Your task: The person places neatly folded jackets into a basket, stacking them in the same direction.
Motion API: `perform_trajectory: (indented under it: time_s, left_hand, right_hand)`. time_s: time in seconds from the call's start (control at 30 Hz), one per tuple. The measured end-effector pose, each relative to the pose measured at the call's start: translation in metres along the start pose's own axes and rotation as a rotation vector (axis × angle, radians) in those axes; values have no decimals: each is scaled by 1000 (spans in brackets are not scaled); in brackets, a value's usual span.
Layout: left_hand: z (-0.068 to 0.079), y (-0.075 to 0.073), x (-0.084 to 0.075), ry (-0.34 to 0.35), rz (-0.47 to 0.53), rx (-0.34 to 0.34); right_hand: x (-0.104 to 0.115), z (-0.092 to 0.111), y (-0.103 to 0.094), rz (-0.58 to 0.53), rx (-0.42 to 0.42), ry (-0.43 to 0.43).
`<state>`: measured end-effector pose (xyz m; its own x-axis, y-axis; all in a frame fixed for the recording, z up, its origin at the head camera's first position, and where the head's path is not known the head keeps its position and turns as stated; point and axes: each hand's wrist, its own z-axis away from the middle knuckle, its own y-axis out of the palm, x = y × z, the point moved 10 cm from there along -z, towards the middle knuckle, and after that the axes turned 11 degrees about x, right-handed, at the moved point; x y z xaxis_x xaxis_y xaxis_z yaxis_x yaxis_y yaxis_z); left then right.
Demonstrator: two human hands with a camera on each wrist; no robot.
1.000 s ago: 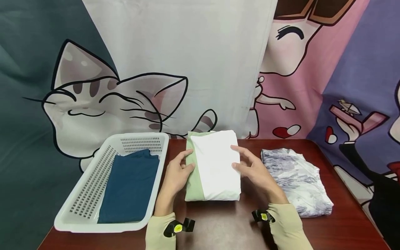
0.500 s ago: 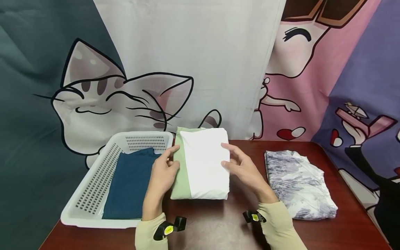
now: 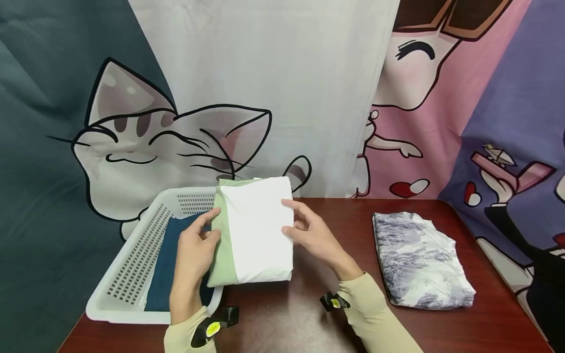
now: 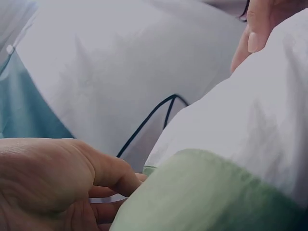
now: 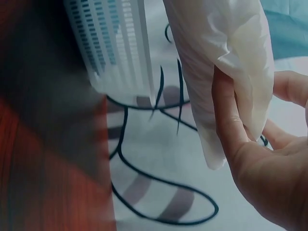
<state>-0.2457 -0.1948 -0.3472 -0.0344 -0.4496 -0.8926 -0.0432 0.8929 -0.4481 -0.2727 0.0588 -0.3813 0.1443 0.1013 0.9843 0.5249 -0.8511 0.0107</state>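
Note:
Both hands hold a folded white and green garment [image 3: 260,230] by its opposite side edges, lifted above the table. My left hand [image 3: 194,255] pinches the green edge, thumb on top and other fingers beneath. The white edge is gripped by my right hand [image 3: 315,235]; in the right wrist view its fingers [image 5: 226,108] wrap the folded layers. The garment overlaps the right part of a white perforated basket [image 3: 128,260] in the head view. Inside that basket lies a folded dark blue garment [image 3: 161,274], partly hidden by the left hand and the held garment.
A folded white and grey patterned garment [image 3: 421,260] lies on the right side of the dark red-brown table [image 3: 287,314]. Behind the table hangs a cartoon-printed cloth backdrop [image 3: 309,88].
Both hands have carried the white and green garment leftward, from the middle of the table to partly over the basket. The head view has shifted slightly. The patterned garment stays in place.

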Motion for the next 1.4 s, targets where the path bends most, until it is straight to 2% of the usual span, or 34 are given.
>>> perform_trajectory:
  time_s: [0.17, 0.37, 0.6, 1.0, 1.1, 1.3, 1.4]
  left_hand:
    - [6, -22, 10, -57, -35, -65]
    - [15, -45, 24, -121, -26, -119]
    - [24, -64, 34, -162, -46, -203]
    - [35, -90, 52, -223, -108, -276]
    - [35, -94, 54, -238, -138, -289]
    - [34, -100, 57, -250, -158, -331]
    - [32, -102, 58, -247, -169, -339]
  right_hand:
    - [0, -13, 22, 26, 53, -14]
    - [-2, -27, 46, 70, 117, -24]
    - [-6, -37, 70, 54, 168, -7]
    - [-17, -54, 102, -7, 199, 27]
    - [-20, -57, 105, 36, 184, 36]
    - [-24, -64, 106, 188, 141, 59]
    - [-25, -67, 106, 220, 133, 70]
